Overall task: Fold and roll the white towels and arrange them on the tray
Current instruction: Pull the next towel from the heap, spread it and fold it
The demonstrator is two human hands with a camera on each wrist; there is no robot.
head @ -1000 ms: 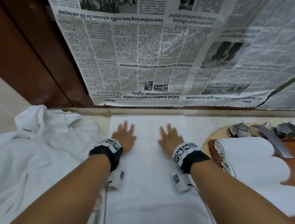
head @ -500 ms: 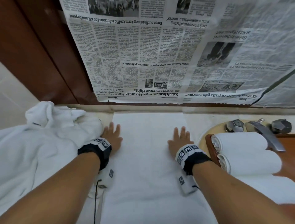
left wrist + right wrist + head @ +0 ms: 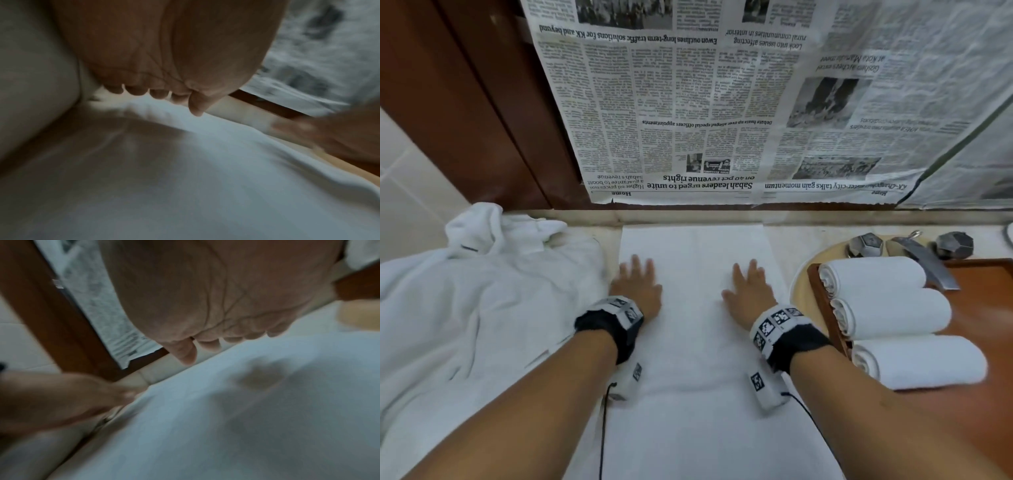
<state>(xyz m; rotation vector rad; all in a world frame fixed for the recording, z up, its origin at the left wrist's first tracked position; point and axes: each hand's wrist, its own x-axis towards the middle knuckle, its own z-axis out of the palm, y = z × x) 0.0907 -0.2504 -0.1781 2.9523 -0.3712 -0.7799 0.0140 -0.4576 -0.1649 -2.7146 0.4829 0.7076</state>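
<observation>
A white towel [image 3: 695,342] lies flat and folded into a long strip on the counter in front of me. My left hand [image 3: 638,284] presses flat on its left side, fingers straight. My right hand [image 3: 748,287] presses flat on its right side, fingers straight too. Both wrist views show a palm above the white towel [image 3: 205,178] [image 3: 246,418], blurred. Three rolled white towels [image 3: 887,315] lie side by side on the wooden tray [image 3: 989,308] at the right.
A heap of loose white towels [image 3: 465,308] fills the counter at the left. A metal tap [image 3: 924,260] with two knobs stands behind the tray. Newspaper [image 3: 722,102] covers the wall behind the counter, beside a brown wooden frame [image 3: 465,102].
Both hands slid apart across the towel and have now come a little back toward the middle, staying flat on it.
</observation>
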